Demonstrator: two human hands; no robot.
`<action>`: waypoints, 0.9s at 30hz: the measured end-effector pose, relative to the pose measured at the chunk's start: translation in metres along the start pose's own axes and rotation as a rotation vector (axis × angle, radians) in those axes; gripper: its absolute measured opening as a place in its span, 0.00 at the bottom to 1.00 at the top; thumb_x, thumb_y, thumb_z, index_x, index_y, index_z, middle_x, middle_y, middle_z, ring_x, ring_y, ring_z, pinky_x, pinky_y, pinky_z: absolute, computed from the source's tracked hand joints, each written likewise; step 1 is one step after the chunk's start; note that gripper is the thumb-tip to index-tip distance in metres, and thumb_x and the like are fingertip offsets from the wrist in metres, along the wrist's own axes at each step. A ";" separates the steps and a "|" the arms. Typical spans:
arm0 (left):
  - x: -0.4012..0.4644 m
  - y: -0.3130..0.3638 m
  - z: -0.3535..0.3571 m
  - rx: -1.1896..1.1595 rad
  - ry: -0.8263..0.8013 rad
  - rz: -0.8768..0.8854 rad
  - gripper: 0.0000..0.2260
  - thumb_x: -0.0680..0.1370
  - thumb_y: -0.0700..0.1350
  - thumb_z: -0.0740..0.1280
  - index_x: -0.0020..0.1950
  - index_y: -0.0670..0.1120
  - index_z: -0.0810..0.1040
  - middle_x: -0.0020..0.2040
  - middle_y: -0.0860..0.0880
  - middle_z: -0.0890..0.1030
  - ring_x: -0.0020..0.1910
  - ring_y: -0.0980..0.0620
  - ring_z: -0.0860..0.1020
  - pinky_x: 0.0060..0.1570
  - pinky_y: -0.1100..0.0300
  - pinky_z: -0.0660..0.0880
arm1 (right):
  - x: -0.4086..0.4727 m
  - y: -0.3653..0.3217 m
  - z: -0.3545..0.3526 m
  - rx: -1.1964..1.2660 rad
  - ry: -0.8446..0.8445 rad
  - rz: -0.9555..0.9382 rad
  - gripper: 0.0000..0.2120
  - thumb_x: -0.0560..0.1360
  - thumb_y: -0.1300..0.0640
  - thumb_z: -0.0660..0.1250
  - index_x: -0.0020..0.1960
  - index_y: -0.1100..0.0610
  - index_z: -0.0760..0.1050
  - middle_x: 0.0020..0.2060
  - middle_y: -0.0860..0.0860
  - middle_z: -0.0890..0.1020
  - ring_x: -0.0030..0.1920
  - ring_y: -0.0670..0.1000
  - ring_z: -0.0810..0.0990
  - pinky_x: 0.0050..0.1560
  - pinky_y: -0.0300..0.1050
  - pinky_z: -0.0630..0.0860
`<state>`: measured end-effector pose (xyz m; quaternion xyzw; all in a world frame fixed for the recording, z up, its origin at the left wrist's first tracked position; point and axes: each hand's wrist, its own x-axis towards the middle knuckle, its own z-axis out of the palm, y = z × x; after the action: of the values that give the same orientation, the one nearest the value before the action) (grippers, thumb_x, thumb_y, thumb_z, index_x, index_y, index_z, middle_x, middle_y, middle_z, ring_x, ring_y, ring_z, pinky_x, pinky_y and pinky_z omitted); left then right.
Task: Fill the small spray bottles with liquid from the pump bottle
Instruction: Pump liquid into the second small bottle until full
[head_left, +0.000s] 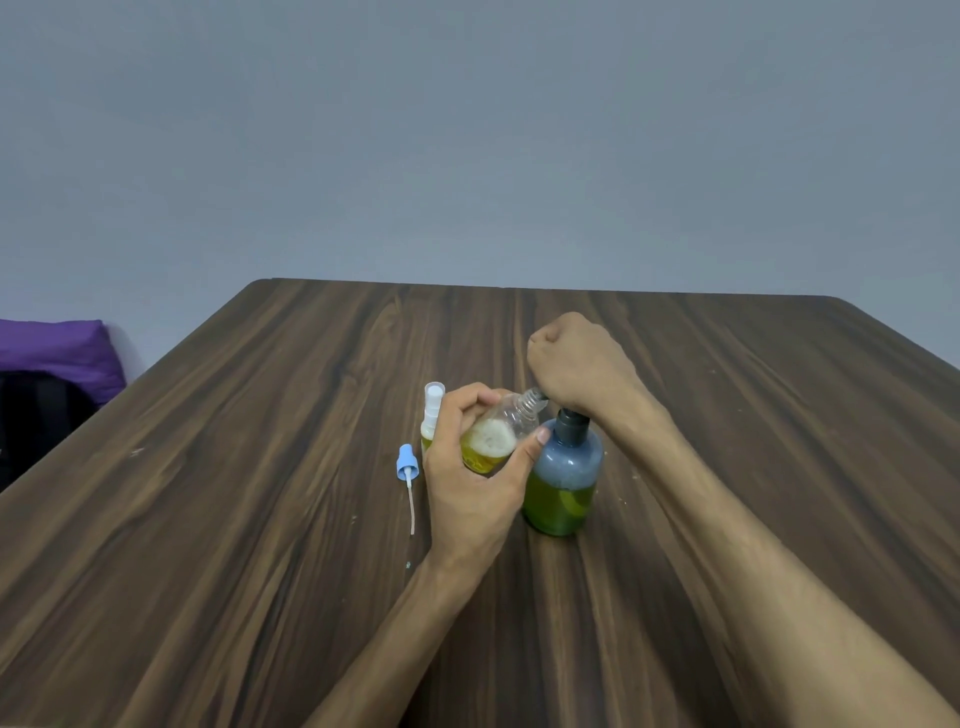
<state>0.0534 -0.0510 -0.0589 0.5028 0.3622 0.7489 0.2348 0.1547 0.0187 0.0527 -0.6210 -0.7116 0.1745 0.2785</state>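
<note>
Left hand (470, 470) wrapped around a clear plastic spray bottle (496, 436), tilted, threaded neck under the right hand (579, 364); yellow-green liquid, froth inside. Right hand fisted atop the round, smoky pump bottle (563, 478), just right of left thumb. Blue sprayer (406, 465) lying left, on woodgrain table (260, 467)

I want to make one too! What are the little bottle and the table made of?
Little bottle: probably clear, shiny plastic, since the yellow liquid and foam show through. Table: dark wood or wood-look laminate, with streaky grain and a smooth finish.
</note>
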 end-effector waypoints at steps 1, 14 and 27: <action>0.000 0.001 0.000 -0.004 -0.002 0.003 0.23 0.72 0.35 0.82 0.58 0.52 0.76 0.56 0.48 0.85 0.57 0.44 0.85 0.59 0.56 0.81 | 0.001 0.001 -0.001 0.020 0.016 -0.009 0.20 0.71 0.62 0.56 0.21 0.52 0.68 0.24 0.46 0.68 0.30 0.54 0.66 0.32 0.46 0.63; 0.001 0.001 0.001 0.000 -0.009 -0.022 0.24 0.72 0.34 0.82 0.58 0.52 0.76 0.55 0.48 0.85 0.56 0.46 0.85 0.58 0.55 0.81 | 0.000 -0.002 0.001 -0.021 -0.003 -0.009 0.16 0.72 0.62 0.57 0.25 0.55 0.63 0.26 0.48 0.69 0.31 0.54 0.66 0.32 0.46 0.61; 0.001 0.002 0.002 -0.002 -0.008 -0.011 0.22 0.72 0.37 0.82 0.58 0.53 0.76 0.55 0.48 0.85 0.56 0.45 0.85 0.58 0.55 0.81 | 0.003 0.001 -0.001 0.043 0.017 -0.030 0.19 0.71 0.63 0.56 0.22 0.55 0.64 0.19 0.45 0.66 0.28 0.52 0.64 0.31 0.45 0.62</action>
<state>0.0548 -0.0507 -0.0558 0.5037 0.3634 0.7457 0.2411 0.1558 0.0214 0.0539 -0.6056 -0.7145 0.1802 0.3003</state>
